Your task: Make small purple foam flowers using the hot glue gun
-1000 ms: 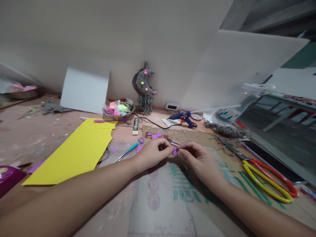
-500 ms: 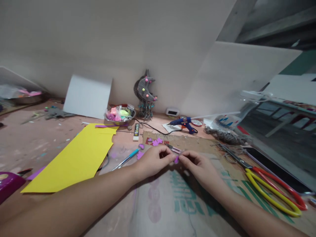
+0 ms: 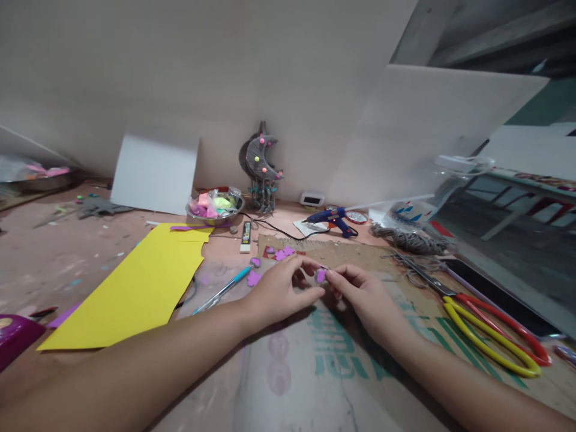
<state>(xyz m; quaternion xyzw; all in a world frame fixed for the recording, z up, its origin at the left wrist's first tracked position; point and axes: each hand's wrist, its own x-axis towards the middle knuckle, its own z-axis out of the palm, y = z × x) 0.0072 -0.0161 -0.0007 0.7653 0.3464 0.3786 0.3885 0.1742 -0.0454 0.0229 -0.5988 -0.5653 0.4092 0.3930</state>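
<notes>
Between thumb and fingers, my right hand [image 3: 366, 294] pinches a small grey piece with a purple patch [image 3: 320, 276] on its face. My left hand [image 3: 281, 288] is just left of it, thumb and index finger parted; the index fingertip reaches close to the piece's upper edge, and I cannot tell if it touches. Purple flower-shaped cutouts [image 3: 283, 254] lie beyond my left hand. A similar grey piece with a purple heart [image 3: 255, 262] sits near the tip of a blue pen [image 3: 222, 289], above another purple cutout [image 3: 253, 278].
Yellow sheet [image 3: 130, 288] lies left. A blue glue gun [image 3: 330, 219] rests at the back, near a metal bowl [image 3: 215, 219] of coloured packets and a grey moon ornament [image 3: 261, 159]. Red-and-yellow-handled scissors [image 3: 492, 342], a phone [image 3: 499, 297] and grey yarn [image 3: 409, 239] are right.
My left thumb has come away from the small piece, which now shows its purple face in my right hand. The view has shifted slightly.
</notes>
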